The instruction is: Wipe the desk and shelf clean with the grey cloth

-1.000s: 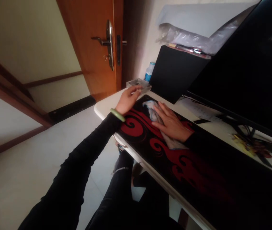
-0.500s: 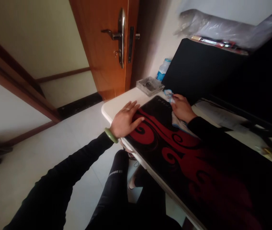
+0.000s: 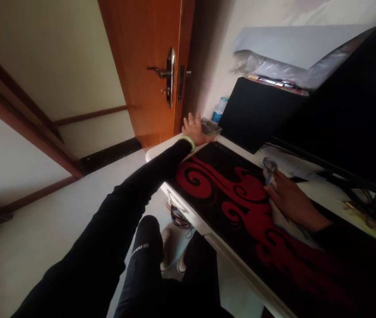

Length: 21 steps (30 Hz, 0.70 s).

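Observation:
My left hand [image 3: 194, 129], with a green bangle at the wrist, reaches to the far left corner of the white desk [image 3: 156, 151] and touches a clear plastic tray [image 3: 212, 127]; its fingers are spread. My right hand [image 3: 289, 198] lies on a pale blue-edged cloth [image 3: 270, 170], pressing it onto the black desk mat with red swirls [image 3: 227, 194]. Its fingers are bent over the cloth near the mat's far edge.
A large dark monitor [image 3: 350, 106] and a black box [image 3: 257, 112] stand behind the mat. A water bottle [image 3: 219, 109] sits by the tray. Papers and cables lie under the monitor. A wooden door [image 3: 151, 66] stands to the left, and my legs are under the desk edge.
My left hand left the mat's near corner and stretched out to the clear tray. My right hand slid the cloth back to the right along the mat's far edge.

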### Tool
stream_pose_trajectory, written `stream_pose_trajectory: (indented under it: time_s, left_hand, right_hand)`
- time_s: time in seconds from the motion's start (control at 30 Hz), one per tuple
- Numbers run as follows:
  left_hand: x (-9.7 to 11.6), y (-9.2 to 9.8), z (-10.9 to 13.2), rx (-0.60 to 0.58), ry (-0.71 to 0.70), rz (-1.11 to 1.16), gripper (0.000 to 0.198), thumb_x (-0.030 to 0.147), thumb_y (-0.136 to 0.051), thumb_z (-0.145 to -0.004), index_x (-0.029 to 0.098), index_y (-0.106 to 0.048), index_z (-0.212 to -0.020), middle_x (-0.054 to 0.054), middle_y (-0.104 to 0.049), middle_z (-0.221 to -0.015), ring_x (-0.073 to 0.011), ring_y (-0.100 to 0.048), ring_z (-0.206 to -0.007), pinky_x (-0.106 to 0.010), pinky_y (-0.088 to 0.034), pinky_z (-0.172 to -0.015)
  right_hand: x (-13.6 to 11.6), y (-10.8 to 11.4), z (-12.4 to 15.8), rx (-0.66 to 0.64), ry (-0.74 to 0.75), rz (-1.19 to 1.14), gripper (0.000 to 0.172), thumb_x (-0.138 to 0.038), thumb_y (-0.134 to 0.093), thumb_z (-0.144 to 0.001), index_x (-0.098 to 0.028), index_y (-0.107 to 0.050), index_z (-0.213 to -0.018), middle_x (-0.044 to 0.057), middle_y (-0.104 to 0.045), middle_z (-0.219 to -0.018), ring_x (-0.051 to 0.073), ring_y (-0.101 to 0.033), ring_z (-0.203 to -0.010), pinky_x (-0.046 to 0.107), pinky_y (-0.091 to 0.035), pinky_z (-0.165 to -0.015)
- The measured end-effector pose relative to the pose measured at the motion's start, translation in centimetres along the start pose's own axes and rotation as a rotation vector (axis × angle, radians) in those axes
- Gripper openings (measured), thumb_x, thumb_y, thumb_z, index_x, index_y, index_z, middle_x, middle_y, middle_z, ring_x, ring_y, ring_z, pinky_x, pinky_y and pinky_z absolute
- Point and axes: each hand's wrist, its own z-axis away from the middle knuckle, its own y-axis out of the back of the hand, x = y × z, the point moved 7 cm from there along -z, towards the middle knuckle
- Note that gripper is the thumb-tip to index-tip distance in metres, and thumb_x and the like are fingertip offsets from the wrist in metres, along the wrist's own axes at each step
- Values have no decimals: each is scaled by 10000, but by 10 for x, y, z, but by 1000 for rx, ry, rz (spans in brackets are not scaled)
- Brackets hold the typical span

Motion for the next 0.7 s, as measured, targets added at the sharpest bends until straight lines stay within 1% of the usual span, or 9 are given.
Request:
stream_pose_trajectory:
  time_s: [0.07,0.13,0.23,0.3,0.37,0.47,0.57,0.63,0.7]
  left_hand:
    - [0,-10,-13,-22,56,-27,1552,653,-1047,-589,206,-199,-1810,-264,-72,-1878,-570,-51,-1724,-756,-185,-1366]
    - [-4,-16,-17,-44,67,-50,1560,622,-1054,-595,183,-181,-1811,-291,-105,-1866,-566,-105,-1722,-731,-214,-1367]
    - [-11,-18,-17,-34,58,-57,1518,539,-1068,-599,166,-210,-1795,-338,-207,-1827,-577,-231,-1689,-725,-281,-1339]
    - [-14,-19,-18,-5,42,-44,1475,491,-1070,-594,163,-254,-1778,-344,-289,-1791,-586,-301,-1654,-724,-316,-1319]
    - [-16,-21,-21,24,37,-30,1430,459,-1070,-587,166,-304,-1758,-328,-364,-1749,-586,-349,-1622,-712,-333,-1313]
    - [-21,-24,-29,49,48,7,1374,454,-1068,-578,195,-362,-1728,-291,-428,-1703,-588,-380,-1588,-715,-348,-1298]
    - [-30,-20,-39,95,12,96,1337,494,-1071,-567,240,-398,-1694,-254,-461,-1669,-599,-346,-1592,-730,-353,-1283]
    - [-37,-11,-44,140,-3,134,1306,508,-1075,-563,262,-421,-1667,-232,-479,-1640,-607,-335,-1588,-742,-350,-1273]
    - [-42,1,-45,183,8,130,1283,511,-1070,-580,265,-420,-1659,-226,-486,-1617,-607,-342,-1577,-743,-341,-1270]
  right_hand:
    - [-1,-3,-9,-16,-30,40,933,-777,-429,-1008,-216,-416,-1753,194,-495,-1733,484,-389,-1649,714,-336,-1370]
    - [-13,-7,-28,-50,-12,48,965,-779,-404,-1015,-154,-405,-1750,220,-476,-1742,468,-396,-1651,689,-329,-1377]
    - [-37,-17,-69,-94,51,39,897,-725,-390,-1045,-171,-405,-1751,183,-455,-1768,420,-400,-1661,642,-336,-1381]
    - [-52,-25,-98,-116,76,44,878,-693,-397,-1053,-150,-419,-1742,190,-439,-1777,409,-390,-1668,617,-327,-1387]
    - [-65,-34,-126,-132,100,44,871,-674,-397,-1055,-126,-433,-1732,204,-434,-1777,411,-390,-1668,609,-319,-1389]
    - [-77,-46,-159,-135,152,11,855,-675,-402,-1056,-154,-441,-1733,186,-448,-1773,417,-405,-1658,617,-315,-1386]
    - [-81,-58,-180,-156,192,-21,856,-682,-398,-1060,-167,-428,-1744,170,-434,-1783,407,-380,-1672,601,-292,-1396]
    - [-84,-68,-196,-178,194,-30,863,-672,-400,-1062,-146,-419,-1747,175,-409,-1796,403,-355,-1685,582,-268,-1409]
    - [-94,-77,-216,-181,200,-62,844,-650,-426,-1062,-148,-432,-1741,165,-411,-1796,399,-348,-1689,571,-258,-1416]
